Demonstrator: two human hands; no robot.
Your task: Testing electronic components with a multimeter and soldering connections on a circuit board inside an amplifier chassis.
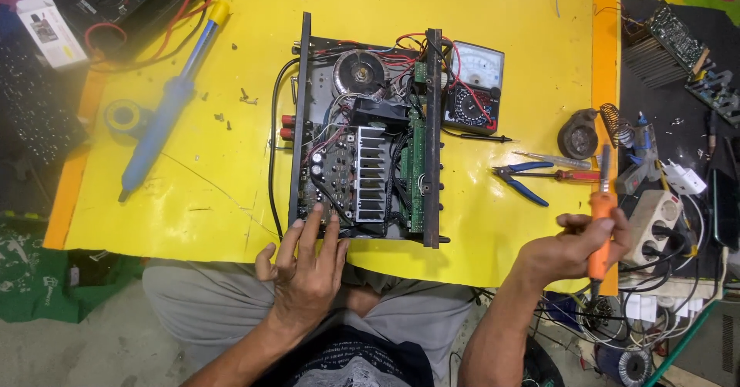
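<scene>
The right hand (566,250) was closed in a fist-like grip around the orange handle of a soldering iron (600,225), fingers wrapped over the handle and thumb along its side. The iron stood nearly upright in the frame, its long axis running from the near edge of the yellow mat (493,32) away from the person, with the metal tip pointing away, toward the coiled iron stand (613,122), and the cord end trailing down toward the person. It was held off the right edge of the mat, beside a white power strip (651,225).

The left hand (307,264) lay open, fingers spread and apart, holding nothing; its fingertips (317,211) rested on the near end of the opened amplifier chassis (366,136), at the brown circuit board (331,175) beside the finned heatsink (371,173). The chassis sat in the middle of the mat with its long axis running away from the person.

An analog multimeter (472,86) stood just beside the chassis on its right. Blue-handled pliers (520,179) and a red screwdriver (574,175) lay between chassis and iron. A blue desoldering pump (166,106) lay well apart on the left.
</scene>
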